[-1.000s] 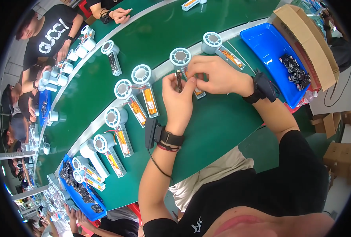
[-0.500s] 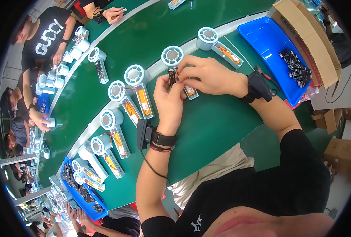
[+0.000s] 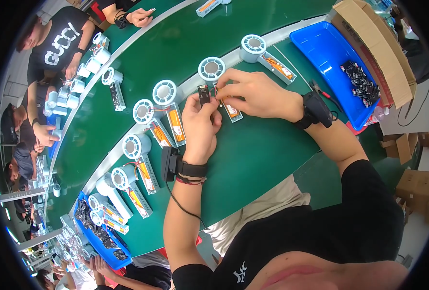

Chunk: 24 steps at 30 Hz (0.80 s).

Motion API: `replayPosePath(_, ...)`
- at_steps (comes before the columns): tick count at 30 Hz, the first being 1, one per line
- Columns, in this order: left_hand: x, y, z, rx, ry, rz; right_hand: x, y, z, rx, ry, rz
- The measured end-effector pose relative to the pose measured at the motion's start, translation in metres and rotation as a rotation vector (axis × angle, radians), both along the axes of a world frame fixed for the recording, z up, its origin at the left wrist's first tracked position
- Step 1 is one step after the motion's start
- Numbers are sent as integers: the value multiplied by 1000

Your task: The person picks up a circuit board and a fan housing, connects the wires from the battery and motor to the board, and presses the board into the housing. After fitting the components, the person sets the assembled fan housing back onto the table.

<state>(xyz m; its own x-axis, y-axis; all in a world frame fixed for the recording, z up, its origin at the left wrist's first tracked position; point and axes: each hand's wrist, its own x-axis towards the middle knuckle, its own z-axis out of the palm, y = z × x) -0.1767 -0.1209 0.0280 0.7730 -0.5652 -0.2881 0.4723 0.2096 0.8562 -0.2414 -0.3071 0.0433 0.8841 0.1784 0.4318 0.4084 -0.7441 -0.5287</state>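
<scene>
My left hand (image 3: 199, 126) pinches a small black circuit board (image 3: 203, 95) upright between thumb and fingers. Close beside it, my right hand (image 3: 267, 94) has its fingertips together on thin wires (image 3: 214, 91), mostly covered by the fingers. Both hands are above a light-blue handheld fan (image 3: 211, 69), whose round head shows beyond them. Its open handle, with an orange battery (image 3: 232, 112) inside, lies partly under my right hand. Another fan (image 3: 253, 44) with an opened handle is to the right, and one more (image 3: 164, 92) lies just left of my left hand.
Several opened fans (image 3: 136, 146) line the green table's left side. A blue tray (image 3: 316, 48) with black boards and a cardboard box (image 3: 376, 48) stand at right, near red-handled pliers (image 3: 323, 92). Another blue tray (image 3: 103, 241) is at lower left. Co-workers sit across the conveyor (image 3: 175, 41).
My left hand has moved slightly left with the circuit board, away from my right fingertips, and the board's face is turned more into view. Fans on the conveyor have shifted left.
</scene>
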Motion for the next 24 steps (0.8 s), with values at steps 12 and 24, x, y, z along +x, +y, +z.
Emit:
replayPosePath(12,-11,-7,-8,70,-204,47,4,8,-11,309,54,-69)
replayPosePath(24,-17,-5,-10,37,-273,39,4,15,-14,340,-111,-131)
